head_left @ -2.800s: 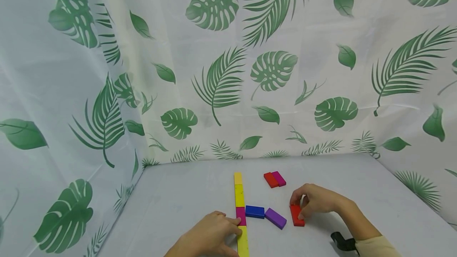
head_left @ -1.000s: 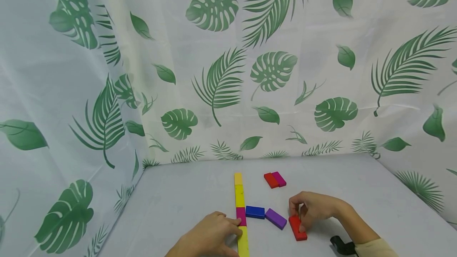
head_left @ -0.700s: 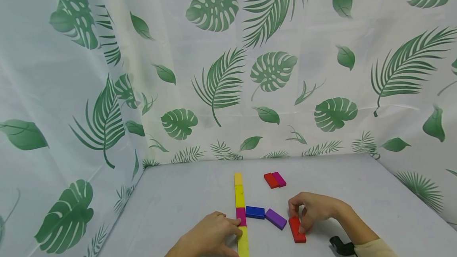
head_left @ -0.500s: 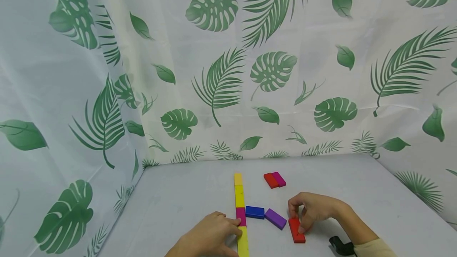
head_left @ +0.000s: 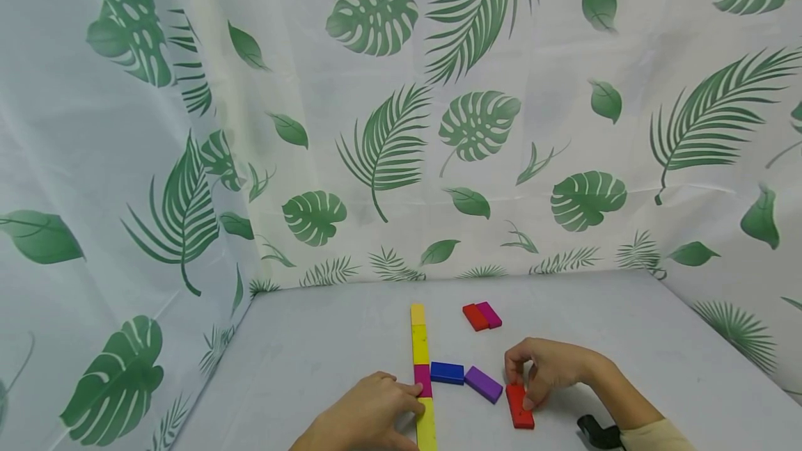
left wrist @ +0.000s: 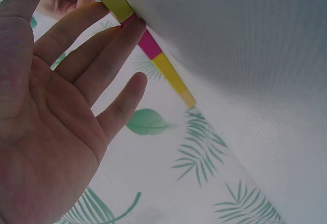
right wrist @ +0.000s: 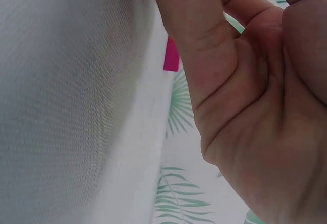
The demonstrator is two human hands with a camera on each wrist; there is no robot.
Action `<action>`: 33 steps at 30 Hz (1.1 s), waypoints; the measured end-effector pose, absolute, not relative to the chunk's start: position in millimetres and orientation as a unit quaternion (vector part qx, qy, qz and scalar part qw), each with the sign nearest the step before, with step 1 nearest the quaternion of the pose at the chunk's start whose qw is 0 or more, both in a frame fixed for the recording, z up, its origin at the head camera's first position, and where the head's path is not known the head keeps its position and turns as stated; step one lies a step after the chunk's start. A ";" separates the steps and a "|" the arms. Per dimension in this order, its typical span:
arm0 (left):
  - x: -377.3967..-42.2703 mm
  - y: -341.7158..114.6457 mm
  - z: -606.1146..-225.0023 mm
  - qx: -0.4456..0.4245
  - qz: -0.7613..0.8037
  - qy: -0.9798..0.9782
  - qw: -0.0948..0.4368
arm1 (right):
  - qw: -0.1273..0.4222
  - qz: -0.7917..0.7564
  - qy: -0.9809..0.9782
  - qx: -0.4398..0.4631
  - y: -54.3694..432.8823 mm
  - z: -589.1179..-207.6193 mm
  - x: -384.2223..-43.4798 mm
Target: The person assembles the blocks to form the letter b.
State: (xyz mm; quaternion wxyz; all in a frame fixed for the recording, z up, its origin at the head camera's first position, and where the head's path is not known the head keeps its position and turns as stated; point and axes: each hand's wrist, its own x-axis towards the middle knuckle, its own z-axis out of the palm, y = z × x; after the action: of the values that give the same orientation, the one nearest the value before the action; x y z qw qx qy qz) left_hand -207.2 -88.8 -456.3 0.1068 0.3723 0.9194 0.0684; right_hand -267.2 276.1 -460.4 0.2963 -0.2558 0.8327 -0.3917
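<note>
A straight row of flat rectangular blocks lies on the white table: an orange-yellow block [head_left: 418, 314], a yellow block [head_left: 420, 344], a magenta block [head_left: 422, 372] and a nearer yellow block [head_left: 427, 430]. Fingertips of my left hand [head_left: 366, 410] touch the row's left side around the magenta and nearer yellow blocks; the left wrist view shows those fingers fairly straight. My right hand [head_left: 557, 365] pinches a red block [head_left: 519, 415] flat on the table between thumb and fingers. The right wrist view hides that block behind the hand. A purple block [head_left: 484, 384] lies left of it.
A blue block [head_left: 447, 372] lies crosswise between the magenta and purple blocks. Farther back, another red block [head_left: 475, 317] lies against a second magenta block [head_left: 489, 314]. A black object [head_left: 598, 431] is by the right wrist. Leaf-print curtain [head_left: 388, 256] surrounds the table's back and sides.
My right hand has drawn the red block nearer to me, turning it at a slant and then straighter again, with a slight shift left. The left hand and the row stay put.
</note>
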 end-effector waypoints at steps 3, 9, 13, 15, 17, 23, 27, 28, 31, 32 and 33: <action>-206.8 -89.2 -456.5 0.379 0.066 0.918 0.100 | 0.299 -0.392 0.831 -0.258 275.8 -461.0 -267.7; -206.8 -89.0 -455.9 0.379 0.068 0.917 0.102 | 0.308 -0.402 0.821 -0.264 274.5 -460.9 -267.4; -206.9 -88.7 -456.3 0.380 0.066 0.917 0.101 | 0.317 -0.409 0.814 -0.263 274.2 -462.5 -267.3; -206.8 -88.6 -456.5 0.380 0.066 0.917 0.101 | 0.320 -0.411 0.812 -0.263 273.7 -462.6 -267.1; -206.7 -88.6 -456.6 0.382 0.063 0.917 0.097 | 0.322 -0.412 0.811 -0.264 273.0 -461.9 -266.3; -206.8 -88.9 -455.6 0.379 0.066 0.918 0.102 | 0.324 -0.409 0.811 -0.264 270.1 -459.5 -264.8; -207.3 -88.5 -455.4 0.371 0.070 0.920 0.110 | 0.323 -0.405 0.812 -0.269 268.9 -458.9 -264.2; -207.5 -88.3 -455.6 0.369 0.071 0.920 0.112 | 0.323 -0.404 0.812 -0.270 268.8 -458.8 -264.2; -207.9 -88.0 -456.2 0.364 0.072 0.921 0.115 | 0.323 -0.401 0.812 -0.274 268.4 -459.3 -264.4; -208.0 -87.9 -456.4 0.364 0.072 0.921 0.116 | 0.323 -0.401 0.813 -0.274 268.2 -459.4 -264.5; -208.0 -87.8 -456.5 0.364 0.073 0.921 0.116 | 0.323 -0.400 0.813 -0.274 268.1 -459.5 -264.6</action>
State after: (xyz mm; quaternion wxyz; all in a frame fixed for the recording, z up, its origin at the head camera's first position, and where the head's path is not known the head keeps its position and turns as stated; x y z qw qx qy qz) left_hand -208.0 -87.8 -456.5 0.1164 0.3636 0.9214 0.0726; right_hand -264.6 268.1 -459.5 0.3230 -0.2738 0.8127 -0.4002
